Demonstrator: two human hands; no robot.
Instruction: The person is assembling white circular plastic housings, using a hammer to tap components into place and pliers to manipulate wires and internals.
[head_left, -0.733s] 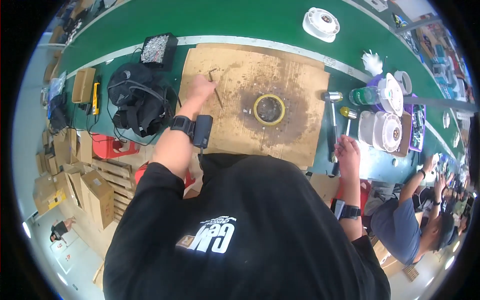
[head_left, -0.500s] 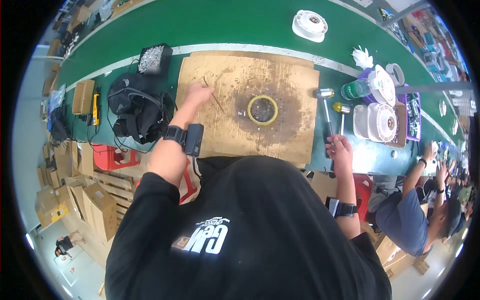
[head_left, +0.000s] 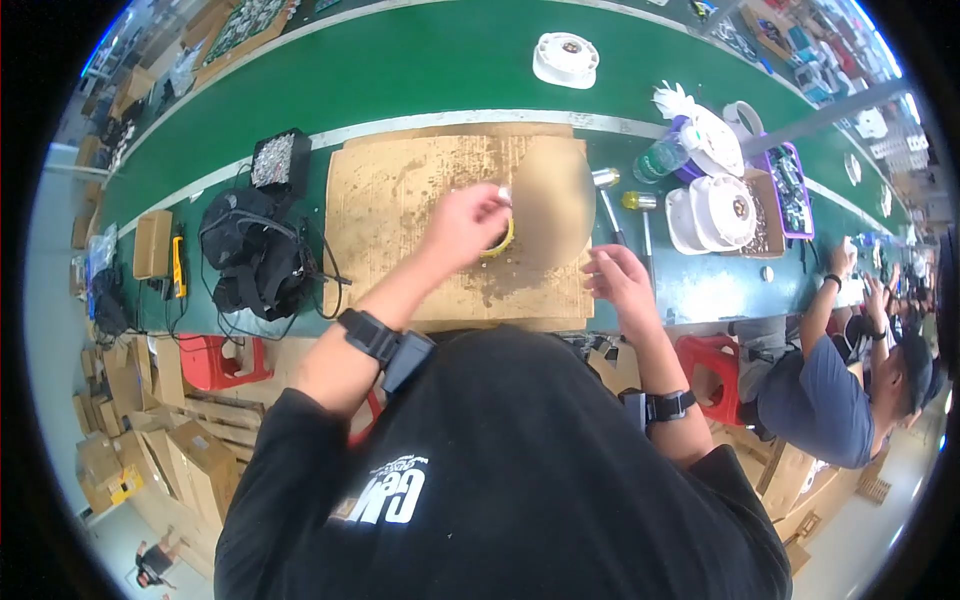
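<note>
My left hand [head_left: 468,222] is closed over the yellow ring [head_left: 508,236], its fingertips pinched at a small pale spot. What they hold I cannot make out, and the hand covers much of the ring. A blurred patch hides the cardboard just right of those fingers. At the right edge of the cardboard sheet [head_left: 390,220], my right hand [head_left: 622,278] has its fingers loosely curled and apart, with nothing clear between them. Just beyond it lies a hammer [head_left: 606,180] with a silver head. Beside that is a second hammer [head_left: 640,201] with a yellowish head.
White round housings [head_left: 712,213] sit at right near a green-tinted bottle [head_left: 661,158] and a purple crate [head_left: 790,190]. At left are a black bag [head_left: 255,245] and a black box of small metal parts [head_left: 280,160]. A co-worker [head_left: 825,400] works at far right.
My left hand has moved right, from the cardboard's left part to the ring. The thin rod it held no longer shows clearly. My right hand has shifted toward the cardboard; the view has turned slightly.
</note>
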